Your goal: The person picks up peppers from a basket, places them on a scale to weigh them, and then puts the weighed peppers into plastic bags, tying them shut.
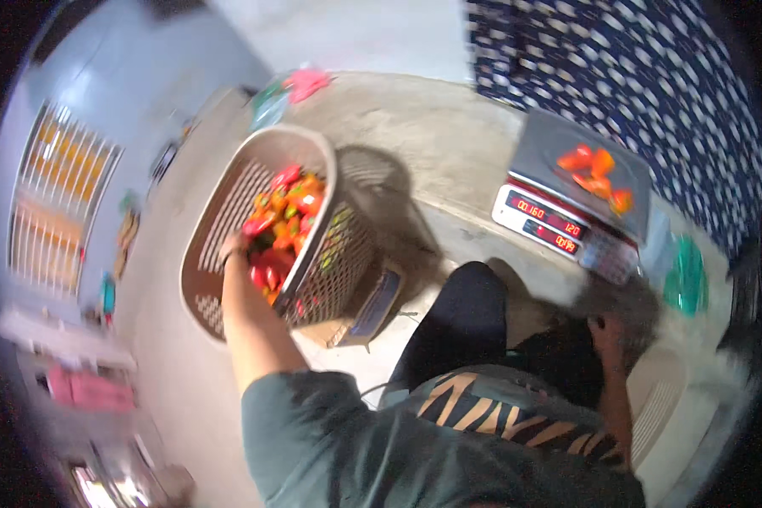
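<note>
A: What is the left grip (pixel 234 244) doing?

B: It is inside the basket (pixel 328 173), at the left edge of the peppers (pixel 262 224). The fingers are blurred and partly hidden, so I cannot tell whether they are spread or pinching one

A: And the right grip (pixel 606 332)?

B: Low on the near right, in shadow, well apart from the basket. I cannot tell how far open it is, or whether it holds anything

A: How do the peppers look?

B: Small, glossy and lumpy, mostly red and orange with some green and yellow, heaped in the basket on the left. A few more red and orange ones (pixel 600 162) lie loose on the scale (pixel 543 152), far right

A: Materials?

B: The basket is brownish plastic, its walls a lattice of slots and holes, its rim smooth and rounded. A cardboard box (pixel 376 305) sits low at its near right side. The scale has a flat grey plate and a pale front with lit red digits. Beyond it hangs dark blue cloth (pixel 584 59) with pale blotches, and a thin, crumpled green bag (pixel 686 275) lies to its right
</note>
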Demonstrator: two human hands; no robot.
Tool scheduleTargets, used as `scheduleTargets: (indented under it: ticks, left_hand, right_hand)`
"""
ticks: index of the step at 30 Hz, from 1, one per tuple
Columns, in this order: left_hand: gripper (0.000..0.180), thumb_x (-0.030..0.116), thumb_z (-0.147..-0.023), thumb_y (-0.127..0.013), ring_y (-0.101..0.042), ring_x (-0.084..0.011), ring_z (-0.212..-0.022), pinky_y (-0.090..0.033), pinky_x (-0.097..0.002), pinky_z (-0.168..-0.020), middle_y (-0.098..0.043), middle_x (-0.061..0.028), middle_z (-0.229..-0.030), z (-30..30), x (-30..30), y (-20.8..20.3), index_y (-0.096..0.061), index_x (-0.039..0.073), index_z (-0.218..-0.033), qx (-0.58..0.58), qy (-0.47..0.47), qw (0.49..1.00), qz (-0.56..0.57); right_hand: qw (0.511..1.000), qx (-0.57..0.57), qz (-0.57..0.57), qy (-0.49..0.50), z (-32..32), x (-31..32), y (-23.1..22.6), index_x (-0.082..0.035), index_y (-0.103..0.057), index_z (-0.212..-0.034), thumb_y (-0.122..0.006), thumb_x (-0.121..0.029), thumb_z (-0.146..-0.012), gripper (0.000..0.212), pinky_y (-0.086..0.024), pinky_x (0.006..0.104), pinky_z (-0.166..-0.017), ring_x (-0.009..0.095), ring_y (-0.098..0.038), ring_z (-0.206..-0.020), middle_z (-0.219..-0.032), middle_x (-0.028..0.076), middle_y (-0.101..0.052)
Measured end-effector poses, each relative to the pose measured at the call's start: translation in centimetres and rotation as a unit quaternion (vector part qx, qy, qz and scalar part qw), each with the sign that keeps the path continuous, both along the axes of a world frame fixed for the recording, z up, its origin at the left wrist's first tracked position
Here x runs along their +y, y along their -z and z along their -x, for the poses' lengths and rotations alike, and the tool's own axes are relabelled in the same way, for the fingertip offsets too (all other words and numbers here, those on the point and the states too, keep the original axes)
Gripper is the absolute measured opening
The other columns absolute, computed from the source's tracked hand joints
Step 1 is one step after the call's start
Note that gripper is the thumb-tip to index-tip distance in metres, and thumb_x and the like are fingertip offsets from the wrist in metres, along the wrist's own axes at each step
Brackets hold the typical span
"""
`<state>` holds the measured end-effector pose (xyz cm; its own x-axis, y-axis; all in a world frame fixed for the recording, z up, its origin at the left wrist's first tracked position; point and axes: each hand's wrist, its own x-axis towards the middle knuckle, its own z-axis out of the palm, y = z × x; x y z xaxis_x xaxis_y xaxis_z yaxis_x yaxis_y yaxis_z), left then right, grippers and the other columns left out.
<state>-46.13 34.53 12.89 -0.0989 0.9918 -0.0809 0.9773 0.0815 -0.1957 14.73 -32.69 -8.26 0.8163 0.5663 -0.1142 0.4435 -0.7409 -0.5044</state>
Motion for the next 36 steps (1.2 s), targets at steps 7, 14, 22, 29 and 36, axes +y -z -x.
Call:
scheduleTargets:
  ticks: [7, 14, 22, 29, 36]
  left_hand:
    - [0.067, 0.055, -0.089, -0.025, -0.059, -0.0378, -0.097, -0.045, -0.0473, -0.081, -0.062, -0.0216, -0.105, -7.0, 0.7, 4.1, -0.065, 0.003, -0.102, 0.050, 0.195, 0.979, -0.036]
    - [0.059, 0.053, -0.075, -0.056, -0.063, -0.0293, -0.074, -0.050, -0.0408, -0.057, -0.065, -0.0115, -0.082, -5.8, 4.3, 6.7, -0.061, -0.004, -0.086, -0.034, 0.309, 0.947, -0.074]
    - [0.033, 0.030, -0.080, -0.058, -0.062, -0.0293, -0.081, -0.048, -0.0405, -0.070, -0.065, -0.0180, -0.092, -6.4, 0.4, -2.1, -0.067, 0.005, -0.101, -0.251, 0.051, 0.956, -0.145]
    - [0.053, -0.003, -0.079, -0.060, -0.056, -0.0204, -0.104, -0.045, -0.0320, -0.089, -0.056, -0.0140, -0.119, -32.0, -14.1, -13.8, -0.045, 0.003, -0.129, -0.396, 0.442, 0.734, -0.332]
    - [0.041, 0.017, -0.076, -0.070, -0.064, -0.0227, -0.080, -0.049, -0.0339, -0.073, -0.067, -0.0125, -0.091, -57.2, -27.4, -4.0, -0.058, 0.009, -0.115, -0.447, 0.573, 0.685, -0.052]
  right_hand:
    - [0.992, 0.068, 0.066, 0.079, 1.8, 1.2, -9.1, -0.005, -0.063, -0.103, -0.061, -0.033, -0.080, 0.037, -0.043, 0.0413, -0.087, 0.033, -0.056, -0.100, -0.105, 0.016, -0.061]
    - [0.994, 0.059, 0.071, 0.055, 1.5, 0.5, -9.0, -0.006, -0.063, -0.102, -0.062, -0.033, -0.078, 0.037, -0.044, 0.0420, -0.087, 0.032, -0.056, -0.100, -0.103, 0.016, -0.059]
    - [0.996, 0.043, 0.055, 0.053, 1.6, 0.4, -8.2, -0.009, -0.064, -0.099, -0.061, -0.035, -0.076, 0.035, -0.044, 0.0428, -0.086, 0.033, -0.055, -0.098, -0.102, 0.014, -0.058]
    - [0.998, 0.027, 0.028, 0.052, 1.5, 0.2, -7.4, -0.011, -0.064, -0.095, -0.061, -0.039, -0.074, 0.035, -0.046, 0.0473, -0.083, 0.035, -0.057, -0.096, -0.102, 0.016, -0.058]
    - [0.998, -0.017, 0.025, 0.054, 0.6, -0.5, -5.6, -0.012, -0.064, -0.092, -0.064, -0.042, -0.070, 0.037, -0.046, 0.0487, -0.081, 0.034, -0.057, -0.095, -0.099, 0.017, -0.059]
